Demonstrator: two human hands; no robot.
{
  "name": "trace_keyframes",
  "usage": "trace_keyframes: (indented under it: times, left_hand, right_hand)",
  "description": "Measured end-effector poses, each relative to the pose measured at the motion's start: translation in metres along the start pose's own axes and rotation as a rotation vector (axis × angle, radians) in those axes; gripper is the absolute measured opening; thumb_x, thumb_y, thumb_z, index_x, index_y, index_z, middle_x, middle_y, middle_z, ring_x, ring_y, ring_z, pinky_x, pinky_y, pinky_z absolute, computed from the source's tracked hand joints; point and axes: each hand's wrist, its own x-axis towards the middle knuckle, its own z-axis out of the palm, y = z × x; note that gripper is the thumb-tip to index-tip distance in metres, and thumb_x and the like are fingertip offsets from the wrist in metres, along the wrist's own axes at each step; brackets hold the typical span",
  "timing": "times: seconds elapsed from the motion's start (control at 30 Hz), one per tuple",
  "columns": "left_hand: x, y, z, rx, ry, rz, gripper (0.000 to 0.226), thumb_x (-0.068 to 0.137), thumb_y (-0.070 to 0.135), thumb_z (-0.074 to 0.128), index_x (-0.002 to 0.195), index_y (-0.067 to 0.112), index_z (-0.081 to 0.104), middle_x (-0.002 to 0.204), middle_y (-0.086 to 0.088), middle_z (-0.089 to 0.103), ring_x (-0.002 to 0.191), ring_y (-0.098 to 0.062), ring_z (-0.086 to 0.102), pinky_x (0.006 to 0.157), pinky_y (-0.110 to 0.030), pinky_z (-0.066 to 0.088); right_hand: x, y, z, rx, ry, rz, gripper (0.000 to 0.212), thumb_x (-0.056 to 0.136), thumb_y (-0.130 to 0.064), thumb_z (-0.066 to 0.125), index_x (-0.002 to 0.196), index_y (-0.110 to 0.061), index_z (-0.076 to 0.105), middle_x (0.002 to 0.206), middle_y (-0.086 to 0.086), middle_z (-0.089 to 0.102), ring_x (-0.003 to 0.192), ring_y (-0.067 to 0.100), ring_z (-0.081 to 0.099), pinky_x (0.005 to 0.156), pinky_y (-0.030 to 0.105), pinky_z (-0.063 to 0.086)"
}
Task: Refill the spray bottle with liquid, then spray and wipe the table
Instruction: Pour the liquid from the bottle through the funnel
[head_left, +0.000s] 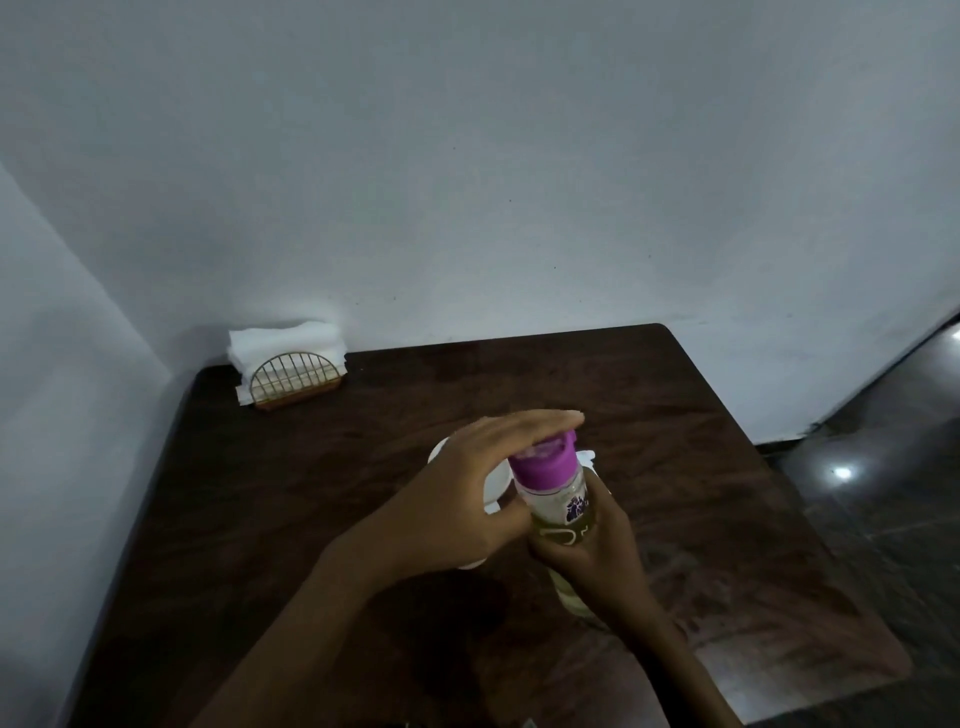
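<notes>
A clear bottle (558, 506) with a purple cap (544, 462) and pale yellowish liquid stands upright over the middle of the dark wooden table (701, 519). My right hand (597, 551) grips its body from the right. My left hand (467, 488) lies flat over the purple cap, fingers stretched across its top and thumb against the bottle's side. A white object (493, 486), partly hidden behind my left hand, sits on the table just left of the bottle; what it is cannot be made out.
A wire holder with white napkins (288, 369) stands at the table's far left corner against the wall. The table's right edge drops to a dark glossy floor (883, 493). Pale walls close off the back and left.
</notes>
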Motion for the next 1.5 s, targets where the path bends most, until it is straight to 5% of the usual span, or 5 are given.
trace_keyframes:
  times: [0.53,0.73,0.87,1.03,1.5]
  left_hand:
    - [0.002,-0.014,-0.007,0.258,0.153,-0.083,0.044,0.079,0.062,0.039,0.12,0.049,0.047,0.113,0.023,0.055,0.105,0.004,0.047,0.092,-0.028,0.035]
    - [0.01,-0.007,-0.005,0.097,0.086,-0.06,0.059,0.079,0.049,0.058,0.128,0.057,0.026,0.133,0.037,0.027,0.128,0.01,0.03,0.101,-0.012,0.035]
    - [0.016,-0.004,0.001,0.025,0.069,-0.043,0.048,0.079,0.038,0.061,0.123,0.042,0.044,0.12,0.029,0.047,0.117,0.005,0.044,0.087,-0.006,0.043]
    - [0.017,-0.006,0.004,0.165,0.111,-0.135,0.057,0.071,0.059,0.054,0.122,0.036,0.052,0.107,0.02,0.044,0.103,0.0,0.048,0.073,-0.008,0.045]
    - [0.013,-0.007,0.004,0.083,0.354,-0.301,0.057,0.055,0.066,0.057,0.092,0.024,0.064,0.085,0.014,0.052,0.08,-0.004,0.054,0.062,-0.009,0.043]
  right_hand:
    - [0.004,-0.002,-0.008,-0.078,0.025,-0.023,0.055,0.063,0.011,0.077,0.1,-0.022,0.053,0.094,0.001,0.066,0.081,0.004,0.067,0.064,0.013,0.051]
    - [0.004,0.001,-0.006,-0.074,0.021,-0.008,0.059,0.056,-0.025,0.081,0.109,-0.02,0.055,0.099,0.003,0.069,0.089,0.013,0.068,0.07,0.02,0.054]
    - [0.004,0.005,-0.007,-0.079,0.017,-0.009,0.055,0.063,0.005,0.079,0.108,-0.017,0.055,0.096,0.005,0.069,0.086,0.014,0.069,0.068,0.02,0.054]
    - [0.003,0.008,-0.005,-0.112,0.026,-0.016,0.057,0.055,-0.031,0.079,0.107,-0.027,0.055,0.096,0.002,0.07,0.088,0.015,0.069,0.071,0.026,0.057]
    - [0.008,0.01,0.002,-0.335,-0.004,-0.074,0.052,0.056,-0.044,0.075,0.103,-0.029,0.059,0.09,-0.009,0.069,0.081,0.009,0.067,0.067,0.041,0.057]
